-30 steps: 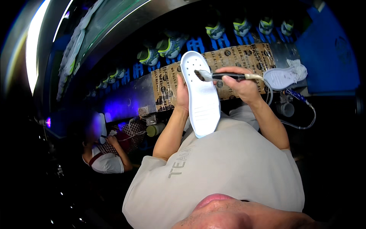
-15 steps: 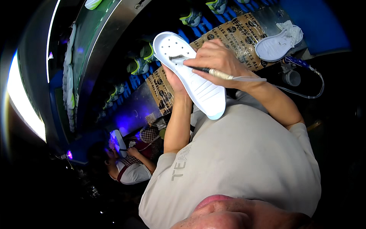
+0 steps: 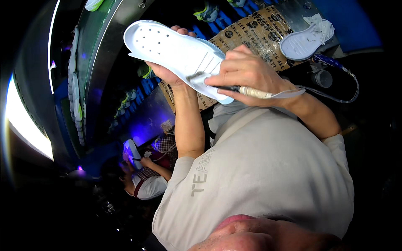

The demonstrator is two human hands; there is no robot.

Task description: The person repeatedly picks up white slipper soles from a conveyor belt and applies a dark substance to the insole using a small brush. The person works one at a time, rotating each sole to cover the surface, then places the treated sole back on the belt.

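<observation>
A white shoe sole (image 3: 180, 49), with small round holes at one end and grooves toward the other, lies tilted in my left hand (image 3: 166, 76). That hand is closed around it from beneath, with fingertips showing past the far edge. My right hand (image 3: 251, 73) grips a brush (image 3: 254, 92) with a black and beige wrapped handle and a clear tube running off its back end. The dark bristles touch the sole's inner face near the grooved end, close to its near edge.
Printed cardboard (image 3: 261, 37) covers part of the bench. On the right lie another white sole (image 3: 298, 45) with crumpled white material (image 3: 322, 28), a small round container (image 3: 323, 78) and a blue-ended hose (image 3: 328, 61). Shoes on blue holders (image 3: 206, 13) line the back. A co-worker (image 3: 150, 184) holds a sole at left.
My left hand has shifted the sole to the left and turned it flatter. The brush has gone from the holed end to the grooved end, with my right hand slightly lower.
</observation>
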